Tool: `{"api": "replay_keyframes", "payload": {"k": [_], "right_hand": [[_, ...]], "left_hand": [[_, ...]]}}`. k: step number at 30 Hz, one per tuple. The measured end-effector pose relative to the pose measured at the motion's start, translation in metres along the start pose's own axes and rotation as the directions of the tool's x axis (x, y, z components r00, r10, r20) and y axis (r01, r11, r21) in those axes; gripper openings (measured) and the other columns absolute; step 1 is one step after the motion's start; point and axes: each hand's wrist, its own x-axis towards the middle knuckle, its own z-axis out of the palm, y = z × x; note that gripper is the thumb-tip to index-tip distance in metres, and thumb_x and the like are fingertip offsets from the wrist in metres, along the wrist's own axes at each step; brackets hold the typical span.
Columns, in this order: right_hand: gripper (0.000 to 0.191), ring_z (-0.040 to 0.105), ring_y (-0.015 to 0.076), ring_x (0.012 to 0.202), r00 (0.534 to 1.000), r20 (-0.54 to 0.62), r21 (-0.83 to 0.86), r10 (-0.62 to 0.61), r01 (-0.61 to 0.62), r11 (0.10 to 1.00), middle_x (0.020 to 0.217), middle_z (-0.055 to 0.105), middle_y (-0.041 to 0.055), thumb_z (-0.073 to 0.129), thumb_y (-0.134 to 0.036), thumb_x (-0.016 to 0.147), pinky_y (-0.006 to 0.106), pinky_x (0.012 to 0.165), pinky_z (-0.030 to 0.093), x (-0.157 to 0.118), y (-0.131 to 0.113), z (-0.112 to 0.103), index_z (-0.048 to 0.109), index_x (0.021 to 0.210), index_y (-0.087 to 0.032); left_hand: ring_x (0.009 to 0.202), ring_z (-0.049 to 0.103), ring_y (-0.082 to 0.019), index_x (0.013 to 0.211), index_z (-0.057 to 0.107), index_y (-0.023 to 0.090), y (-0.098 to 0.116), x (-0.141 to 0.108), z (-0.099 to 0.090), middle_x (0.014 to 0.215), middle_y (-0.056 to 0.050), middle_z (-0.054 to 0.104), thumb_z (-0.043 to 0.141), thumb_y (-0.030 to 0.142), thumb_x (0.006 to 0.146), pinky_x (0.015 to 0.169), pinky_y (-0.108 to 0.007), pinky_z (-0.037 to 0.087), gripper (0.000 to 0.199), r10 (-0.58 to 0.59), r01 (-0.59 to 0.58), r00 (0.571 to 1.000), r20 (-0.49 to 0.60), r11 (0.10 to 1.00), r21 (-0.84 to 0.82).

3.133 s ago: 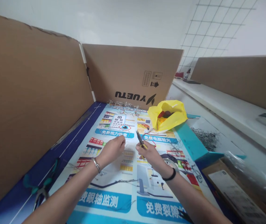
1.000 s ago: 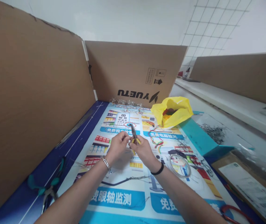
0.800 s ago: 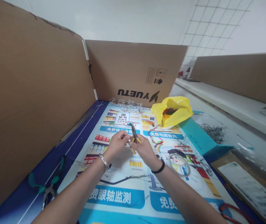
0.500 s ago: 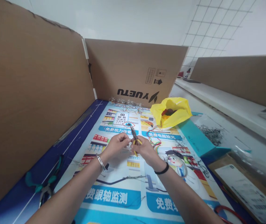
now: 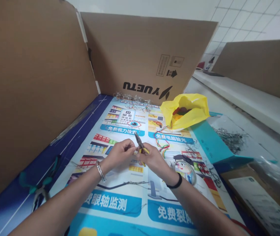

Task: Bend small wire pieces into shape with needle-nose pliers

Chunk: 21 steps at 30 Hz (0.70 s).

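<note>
Yellow-handled pliers above middle of printed sheet, gripped in right hand, curled round handles. Nose points far, slightly left; long axis slants near-right to far-left. Left hand pinched, contents unclear. Hands closer together than earlier.

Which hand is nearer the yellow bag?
Right. The right hand is on the near side of the bag, slightly left; the left hand is farther left.

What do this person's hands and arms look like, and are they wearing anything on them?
The left hand and right hand are ungloved, and the visible forearms are sleeveless. A shiny silver-coloured bangle circles the left wrist; a narrow black band circles the right.
</note>
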Motion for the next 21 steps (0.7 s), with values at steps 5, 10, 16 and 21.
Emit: {"api": "replay_keyframes", "payload": {"k": [5, 10, 16, 21], "right_hand": [[0.006, 0.053, 0.0106, 0.058, 0.998, -0.037, -0.243, -0.043, 0.033, 0.969, 0.064, 0.053, -0.0037, 0.047, -0.025, 0.076, 0.022, 0.052, 0.041, -0.006, 0.003, -0.009, 0.050, 0.079, -0.020], [0.021, 0.053, 0.0155, 0.077, 0.949, 0.002, -0.634, -0.314, 0.244, 0.734, 0.084, 0.059, 0.0027, 0.041, -0.036, 0.086, 0.029, 0.069, 0.041, -0.021, 0.000, -0.029, 0.055, 0.092, -0.020], [0.026, 0.049, 0.0214, 0.087, 0.824, 0.043, -0.883, -0.564, 0.296, 0.365, 0.088, 0.058, 0.0093, 0.045, -0.035, 0.085, 0.036, 0.077, 0.039, -0.028, 0.015, -0.047, 0.055, 0.100, -0.016], [0.022, 0.047, 0.0197, 0.080, 0.787, 0.161, -0.918, -0.595, 0.341, 0.203, 0.081, 0.055, 0.0075, 0.047, -0.032, 0.085, 0.034, 0.072, 0.037, -0.034, 0.012, -0.036, 0.056, 0.098, -0.017]], "left_hand": [[0.057, 0.043, -0.009, 0.064, 0.049, 0.017, -0.001, 0.001, 0.000, 0.060, 0.004, 0.048, 0.048, 0.028, 0.076, 0.055, -0.021, 0.034, 0.017, -0.012, 0.012, 1.000, -0.014, 1.000, -0.023], [0.055, 0.045, -0.008, 0.067, 0.048, 0.017, -0.002, 0.002, -0.003, 0.058, 0.004, 0.051, 0.048, 0.031, 0.078, 0.056, -0.021, 0.036, 0.018, -0.050, 0.047, 0.999, -0.013, 0.983, -0.177], [0.053, 0.047, -0.008, 0.071, 0.049, 0.017, 0.002, 0.004, -0.008, 0.059, 0.003, 0.053, 0.049, 0.034, 0.078, 0.054, -0.020, 0.037, 0.019, -0.098, 0.095, 0.995, 0.009, 0.935, -0.342], [0.052, 0.047, -0.008, 0.067, 0.050, 0.017, 0.007, 0.003, -0.009, 0.057, 0.003, 0.053, 0.050, 0.032, 0.075, 0.053, -0.020, 0.037, 0.017, -0.127, 0.101, 0.989, -0.076, 0.955, -0.279]]}}
